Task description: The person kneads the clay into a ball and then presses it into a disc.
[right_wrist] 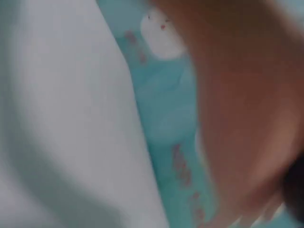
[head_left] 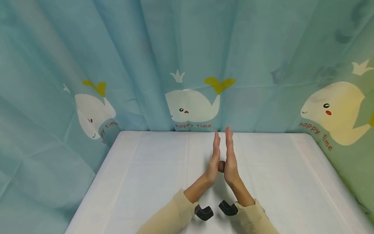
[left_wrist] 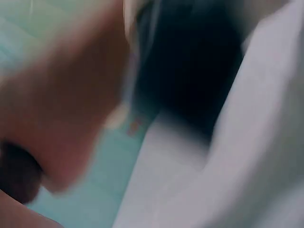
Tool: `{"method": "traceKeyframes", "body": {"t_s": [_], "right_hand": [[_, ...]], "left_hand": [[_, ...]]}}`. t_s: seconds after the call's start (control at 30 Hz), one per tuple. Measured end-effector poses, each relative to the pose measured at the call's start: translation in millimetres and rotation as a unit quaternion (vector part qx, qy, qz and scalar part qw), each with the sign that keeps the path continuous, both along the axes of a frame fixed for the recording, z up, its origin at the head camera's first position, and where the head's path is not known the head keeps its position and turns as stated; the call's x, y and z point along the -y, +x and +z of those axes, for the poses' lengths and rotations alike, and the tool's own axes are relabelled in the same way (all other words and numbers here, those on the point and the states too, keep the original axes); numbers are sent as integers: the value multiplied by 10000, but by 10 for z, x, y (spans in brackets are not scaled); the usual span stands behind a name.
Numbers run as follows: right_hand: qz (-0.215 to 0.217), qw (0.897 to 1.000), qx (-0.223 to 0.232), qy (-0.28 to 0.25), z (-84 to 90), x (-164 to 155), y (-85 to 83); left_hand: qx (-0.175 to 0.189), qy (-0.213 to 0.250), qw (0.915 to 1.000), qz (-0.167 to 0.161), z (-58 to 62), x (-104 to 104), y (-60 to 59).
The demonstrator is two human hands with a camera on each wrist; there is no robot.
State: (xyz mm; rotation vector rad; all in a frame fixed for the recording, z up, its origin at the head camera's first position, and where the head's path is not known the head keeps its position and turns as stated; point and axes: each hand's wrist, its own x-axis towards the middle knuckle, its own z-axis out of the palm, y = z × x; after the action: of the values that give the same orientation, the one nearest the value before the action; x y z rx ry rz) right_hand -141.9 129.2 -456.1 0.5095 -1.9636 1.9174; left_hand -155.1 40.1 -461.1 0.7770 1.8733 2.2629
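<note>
A small round brown ball (head_left: 221,166), perhaps a walnut, is held between the two palms. My left hand (head_left: 214,162) presses it from the left, fingers straight and pointing away. From the other side my right hand (head_left: 230,159) presses with its fingers straight too. Toward the fingertips a narrow gap separates the hands. In the left wrist view the dark ball (left_wrist: 20,173) shows at the left edge against the palm. The right wrist view catches only part of the ball (right_wrist: 295,187) at its right edge; both wrist views are blurred.
Under the hands lies a white-covered table (head_left: 157,162). A blue-green curtain (head_left: 140,65) with printed whales stands along its back and sides. Black wrist cameras (head_left: 204,213) stick out inward from the beige sleeves (head_left: 172,211), close to each other.
</note>
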Motion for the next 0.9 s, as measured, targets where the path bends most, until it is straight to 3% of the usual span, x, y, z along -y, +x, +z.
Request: {"method": "traceKeyframes", "body": {"t_s": [0.13,0.27,0.4,0.47,0.57,0.7,0.8,0.9], "right_hand": [[57,9992,255,-306,-164,-106,-133],[475,9967,387,-541,-309,7,13],[379,9979,-57,-524,-200,118,184],[206,9988,-75,-433,-90,105,181],[36,9986,153,-509,9,-12,60],[-64,9963,258,-816,-33,-185,-141],[14,9980,227,-587,-120,-142,-110],[335,9984,260,-362,-156,21,82]], "left_hand": [[181,287,9993,-129,136,4,109],[182,382,9991,68,261,40,37],[-172,-197,9993,261,155,16,-116],[-263,-368,9987,229,75,-7,-118],[-118,-307,9995,1,57,-39,-11],[154,-35,9996,-222,161,-77,133],[386,149,9991,-39,206,-56,100],[472,103,9982,348,165,12,-19]]}}
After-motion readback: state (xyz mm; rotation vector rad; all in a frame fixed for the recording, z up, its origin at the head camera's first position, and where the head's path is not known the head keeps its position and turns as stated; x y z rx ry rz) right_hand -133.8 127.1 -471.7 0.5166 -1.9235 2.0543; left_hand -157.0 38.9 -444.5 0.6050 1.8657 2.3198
